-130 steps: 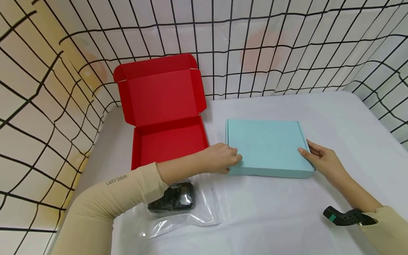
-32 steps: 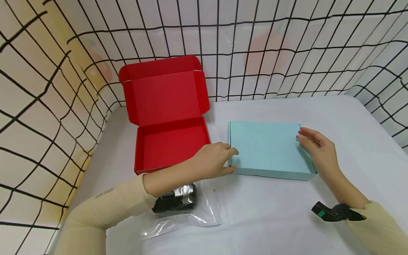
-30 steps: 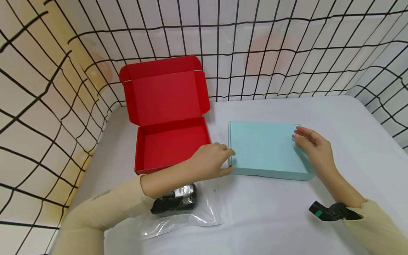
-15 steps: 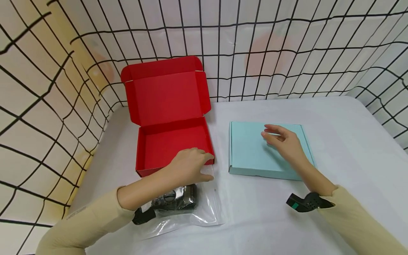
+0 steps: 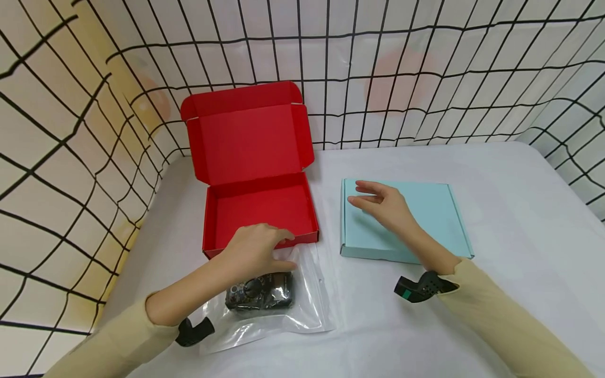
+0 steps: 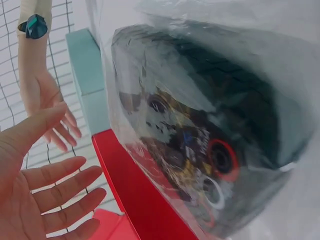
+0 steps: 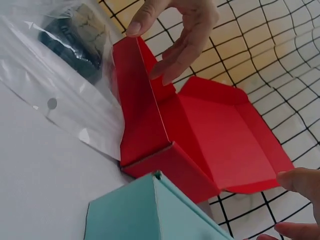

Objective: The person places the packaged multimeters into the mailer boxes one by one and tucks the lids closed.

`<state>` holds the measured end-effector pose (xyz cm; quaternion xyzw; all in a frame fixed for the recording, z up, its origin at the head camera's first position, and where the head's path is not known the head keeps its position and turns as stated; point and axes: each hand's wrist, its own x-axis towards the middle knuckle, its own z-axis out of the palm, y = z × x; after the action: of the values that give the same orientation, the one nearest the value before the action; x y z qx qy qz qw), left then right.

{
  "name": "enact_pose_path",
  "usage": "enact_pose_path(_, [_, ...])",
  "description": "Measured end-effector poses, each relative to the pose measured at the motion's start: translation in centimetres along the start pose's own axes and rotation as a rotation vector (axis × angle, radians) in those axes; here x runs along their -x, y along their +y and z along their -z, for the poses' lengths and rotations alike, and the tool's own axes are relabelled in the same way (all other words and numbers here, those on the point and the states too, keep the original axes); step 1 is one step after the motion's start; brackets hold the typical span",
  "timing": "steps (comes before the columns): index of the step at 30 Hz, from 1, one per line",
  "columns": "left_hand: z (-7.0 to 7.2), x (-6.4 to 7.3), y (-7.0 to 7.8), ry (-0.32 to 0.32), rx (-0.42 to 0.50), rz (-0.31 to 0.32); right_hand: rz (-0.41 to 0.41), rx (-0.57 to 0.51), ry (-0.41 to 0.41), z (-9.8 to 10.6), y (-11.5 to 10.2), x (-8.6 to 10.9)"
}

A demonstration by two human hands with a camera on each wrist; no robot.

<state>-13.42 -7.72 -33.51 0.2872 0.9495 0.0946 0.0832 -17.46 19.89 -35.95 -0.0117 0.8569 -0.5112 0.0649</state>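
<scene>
A red cardboard box stands with its lid raised and bare inside. In front of it lies a clear zip bag holding a dark patterned object; red and white rings show on it in the left wrist view, but its kind is unclear. My left hand, fingers spread and holding nothing, is over the bag and the red box's front edge. To the right lies a closed light-blue box. Above its left part is my right hand, fingers loosely bent, nothing held.
A black wire grid rises behind and on both sides of the table. White cloth covers the tabletop. A black wrist device sits on the right wrist, another on the left.
Both hands have left the light-blue box's sides, where they touched it earlier. The left hand moved left over the bag; the right hand swept left above the lid. The boxes stay in place.
</scene>
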Motion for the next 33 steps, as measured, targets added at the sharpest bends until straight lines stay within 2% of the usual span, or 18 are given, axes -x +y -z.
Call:
enact_pose_path(7, [0.3, 1.0, -1.0, 0.021, 0.05, 0.016, -0.009, -0.018, -0.035, -1.3, -0.9, -0.9])
enact_pose_path(14, [0.4, 1.5, -1.3, 0.016, 0.054, 0.007, -0.012, -0.006, -0.051, -2.5, -1.3, -1.6])
enact_pose_path(24, [-0.4, 1.8, -1.2, -0.055, 0.061, 0.025, -0.025, 0.038, -0.094, -4.4, -1.8, -2.3])
enact_pose_path(30, [-0.9, 2.4, -1.6, -0.098, 0.062, 0.014, -0.028, 0.089, -0.134, -5.9, -2.1, -2.8])
enact_pose_path(33, [-1.4, 2.9, -1.9, -0.105, 0.047, 0.002, -0.002, 0.107, -0.156, -6.6, -2.1, -3.1])
